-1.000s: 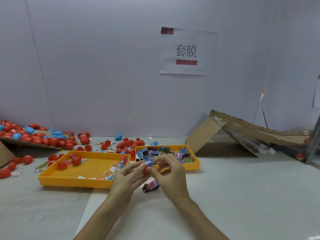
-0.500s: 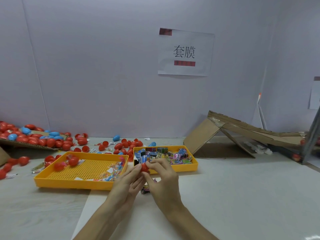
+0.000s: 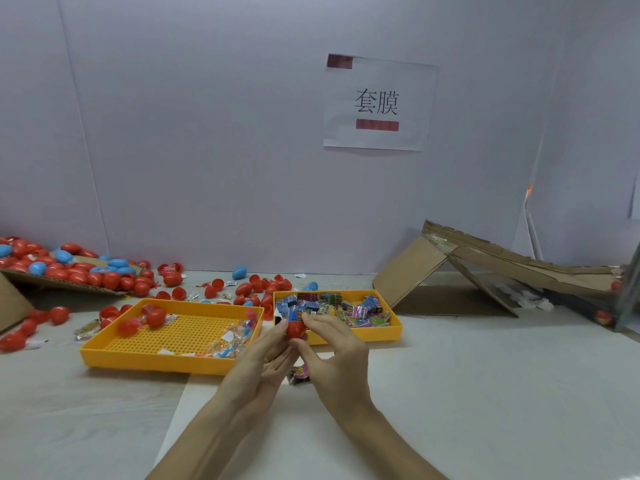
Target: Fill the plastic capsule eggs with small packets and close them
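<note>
Now the hands sit closer together than a second ago. The left hand (image 3: 261, 358) and right hand (image 3: 334, 355) both pinch the red capsule egg (image 3: 296, 329) at their fingertips, just in front of the small yellow tray (image 3: 394, 333) of packets. The egg's rounded end faces down, and the fingers hide its long axis.
</note>
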`<state>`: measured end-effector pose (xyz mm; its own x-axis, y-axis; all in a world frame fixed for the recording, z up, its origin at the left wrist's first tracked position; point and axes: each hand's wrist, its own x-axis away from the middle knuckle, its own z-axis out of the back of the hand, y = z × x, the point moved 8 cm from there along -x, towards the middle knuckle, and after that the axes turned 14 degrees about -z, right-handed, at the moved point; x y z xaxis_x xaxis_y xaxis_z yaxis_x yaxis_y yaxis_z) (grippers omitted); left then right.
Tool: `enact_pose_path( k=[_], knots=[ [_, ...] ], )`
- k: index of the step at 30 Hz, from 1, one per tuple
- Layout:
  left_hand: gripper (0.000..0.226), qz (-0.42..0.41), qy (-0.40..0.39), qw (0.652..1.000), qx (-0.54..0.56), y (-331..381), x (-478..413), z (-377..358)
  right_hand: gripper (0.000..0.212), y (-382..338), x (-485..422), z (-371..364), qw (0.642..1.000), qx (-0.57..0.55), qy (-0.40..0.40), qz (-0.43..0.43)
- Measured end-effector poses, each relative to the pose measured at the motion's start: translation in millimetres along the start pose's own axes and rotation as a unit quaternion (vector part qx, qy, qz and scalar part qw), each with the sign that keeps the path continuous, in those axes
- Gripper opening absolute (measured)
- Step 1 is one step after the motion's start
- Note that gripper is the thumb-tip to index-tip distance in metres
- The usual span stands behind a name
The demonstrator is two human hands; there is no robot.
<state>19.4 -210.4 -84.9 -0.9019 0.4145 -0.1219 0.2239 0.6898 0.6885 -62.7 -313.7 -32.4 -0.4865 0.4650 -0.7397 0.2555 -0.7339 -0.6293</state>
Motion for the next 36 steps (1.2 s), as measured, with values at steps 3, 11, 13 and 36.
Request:
enact_pose_path(
  k=[3, 11, 13, 36],
  knots=[
    [0.048, 0.005, -0.005, 1.000, 0.000, -1, 0, 0, 0.037, 1, -1, 0, 1.000, -0.002, 0.002, -0.002],
    [0.054, 0.043, -0.007, 0.998, 0.044, -5, 3, -2, 0.032, 2, 0, 3, 1.000, -0.019, 0.008, 0.010],
    [0.052, 0.053, -0.002, 0.997, 0.059, -7, 3, -2, 0.033, 2, -1, 4, 1.000, -0.028, 0.007, 0.001],
    [0.066, -0.008, -0.041, 0.996, -0.080, 5, 1, -7, 0.031, 60, -51, 20, 0.903, -0.252, -0.016, -0.348]
  ],
)
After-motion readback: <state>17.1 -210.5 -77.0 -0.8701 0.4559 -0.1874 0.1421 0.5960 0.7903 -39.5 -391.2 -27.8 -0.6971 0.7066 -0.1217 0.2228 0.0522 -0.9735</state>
